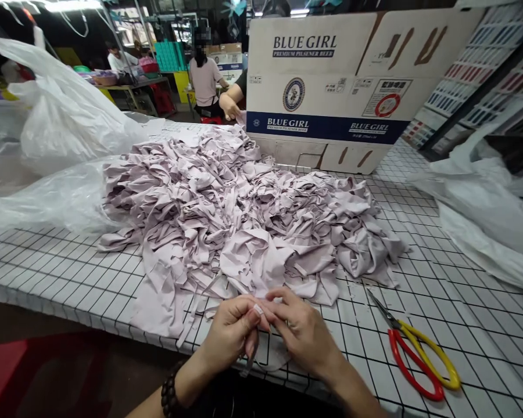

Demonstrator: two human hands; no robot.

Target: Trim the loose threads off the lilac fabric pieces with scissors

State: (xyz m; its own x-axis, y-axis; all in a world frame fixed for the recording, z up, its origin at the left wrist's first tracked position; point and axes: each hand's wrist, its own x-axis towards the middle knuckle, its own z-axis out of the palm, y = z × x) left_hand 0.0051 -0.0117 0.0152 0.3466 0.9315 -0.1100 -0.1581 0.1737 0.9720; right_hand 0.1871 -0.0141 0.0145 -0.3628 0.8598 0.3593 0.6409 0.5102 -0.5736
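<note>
My left hand [232, 332] and my right hand [303, 331] meet at the near edge of the table, fingers pinched together on a thin pale lilac fabric strip [258, 310] with a small white tag at the pinch. The strip hangs down below my left fingers and loops under my right hand. A dark bead bracelet [169, 395] sits on my left wrist. Just beyond my hands lies a big heap of pale lilac fabric pieces [244, 215], spread over the white grid-patterned table [440, 290].
Scissors with red and yellow handles [418, 357] lie right of my hands. A large "Blue Girl" cardboard box [331, 87] stands behind the heap. Clear plastic bags lie at the left [61, 122] and right [483, 209]. Other people work in the background [204, 78].
</note>
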